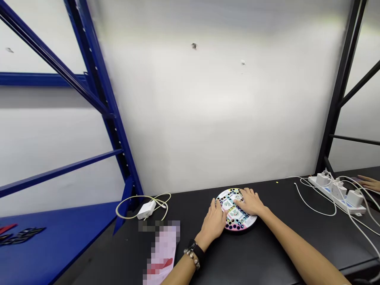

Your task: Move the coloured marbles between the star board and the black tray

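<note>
A round, colourful disc (234,215) with rings of small coloured holes lies flat on the black table (267,253), close to the white wall. My left hand (214,221) rests at the disc's left edge with fingers curled against it; its wrist wears a dark band and a bead bracelet. My right hand (251,201) lies on top of the disc, fingers spread flat and reaching left across its middle. Neither hand lifts the disc.
A white charger (146,209) with a coiled cable lies at the table's left end. A white power strip (337,193) with plugs and cables sits at the right, beside another person's hand (369,183). A blurred pink-white sheet (162,253) lies near me. Blue shelving (59,237) stands left.
</note>
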`<action>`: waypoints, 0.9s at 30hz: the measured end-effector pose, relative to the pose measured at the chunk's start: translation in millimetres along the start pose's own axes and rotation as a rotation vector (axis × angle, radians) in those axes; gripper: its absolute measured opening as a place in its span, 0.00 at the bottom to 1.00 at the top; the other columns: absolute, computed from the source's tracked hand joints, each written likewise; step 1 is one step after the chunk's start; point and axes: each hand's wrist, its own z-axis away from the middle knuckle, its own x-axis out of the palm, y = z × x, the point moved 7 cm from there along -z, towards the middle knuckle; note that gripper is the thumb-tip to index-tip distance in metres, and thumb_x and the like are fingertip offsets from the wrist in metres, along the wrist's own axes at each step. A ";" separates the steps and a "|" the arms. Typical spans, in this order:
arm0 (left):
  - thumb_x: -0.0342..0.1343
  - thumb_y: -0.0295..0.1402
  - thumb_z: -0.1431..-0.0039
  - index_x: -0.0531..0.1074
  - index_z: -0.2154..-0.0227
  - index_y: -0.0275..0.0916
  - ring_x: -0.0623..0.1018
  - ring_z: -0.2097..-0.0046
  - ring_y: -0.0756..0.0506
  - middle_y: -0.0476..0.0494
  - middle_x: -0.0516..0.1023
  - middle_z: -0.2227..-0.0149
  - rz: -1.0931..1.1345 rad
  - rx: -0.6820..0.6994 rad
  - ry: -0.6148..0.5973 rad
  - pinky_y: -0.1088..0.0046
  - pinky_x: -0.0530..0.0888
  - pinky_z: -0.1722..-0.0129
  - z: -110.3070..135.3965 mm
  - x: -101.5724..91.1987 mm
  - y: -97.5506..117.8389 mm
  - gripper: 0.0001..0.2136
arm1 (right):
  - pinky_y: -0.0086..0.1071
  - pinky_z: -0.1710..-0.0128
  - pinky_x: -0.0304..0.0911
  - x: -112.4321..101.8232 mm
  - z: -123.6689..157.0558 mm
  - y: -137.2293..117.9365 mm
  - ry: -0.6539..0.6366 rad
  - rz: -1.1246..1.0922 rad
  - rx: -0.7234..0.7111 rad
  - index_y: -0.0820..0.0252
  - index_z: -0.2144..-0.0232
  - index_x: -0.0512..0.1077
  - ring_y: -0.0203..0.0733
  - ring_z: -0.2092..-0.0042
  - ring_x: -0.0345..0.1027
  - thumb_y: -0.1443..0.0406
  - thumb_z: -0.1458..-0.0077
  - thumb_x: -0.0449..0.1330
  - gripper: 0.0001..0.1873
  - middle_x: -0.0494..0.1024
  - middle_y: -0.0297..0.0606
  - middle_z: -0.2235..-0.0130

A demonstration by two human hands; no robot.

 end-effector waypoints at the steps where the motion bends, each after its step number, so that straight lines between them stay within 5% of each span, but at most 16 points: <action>1: 0.36 0.40 0.35 0.48 0.35 0.22 0.53 0.31 0.37 0.24 0.46 0.31 -0.018 0.007 -0.006 0.60 0.57 0.36 0.6 0.6 -0.3 0.31 | 0.49 0.42 0.46 0.9 2.3 -1.5 -0.018 0.016 -0.005 0.60 0.36 0.55 0.59 0.38 0.50 0.41 0.43 0.45 0.42 0.57 0.53 0.36; 7: 0.35 0.52 0.37 0.45 0.33 0.27 0.48 0.31 0.36 0.29 0.41 0.30 -0.044 0.046 -0.045 0.49 0.50 0.35 2.2 3.5 -5.6 0.38 | 0.53 0.39 0.39 9.8 9.9 -4.0 -0.125 0.051 0.043 0.66 0.32 0.47 0.64 0.34 0.40 0.37 0.46 0.43 0.51 0.45 0.55 0.31; 16: 0.41 0.62 0.46 0.47 0.33 0.29 0.48 0.31 0.33 0.29 0.42 0.30 -0.021 0.063 0.006 0.48 0.49 0.35 4.1 4.8 -5.5 0.47 | 0.53 0.39 0.41 3.2 14.3 -6.2 -0.056 0.010 0.054 0.65 0.34 0.51 0.61 0.35 0.44 0.40 0.45 0.47 0.47 0.49 0.53 0.32; 27: 0.43 0.65 0.50 0.49 0.33 0.30 0.52 0.32 0.29 0.28 0.45 0.31 -0.129 0.126 0.025 0.43 0.48 0.36 11.3 -2.1 4.3 0.50 | 0.55 0.37 0.35 7.5 12.7 -4.7 -0.109 -0.034 0.049 0.64 0.32 0.47 0.63 0.32 0.35 0.34 0.58 0.56 0.61 0.41 0.54 0.30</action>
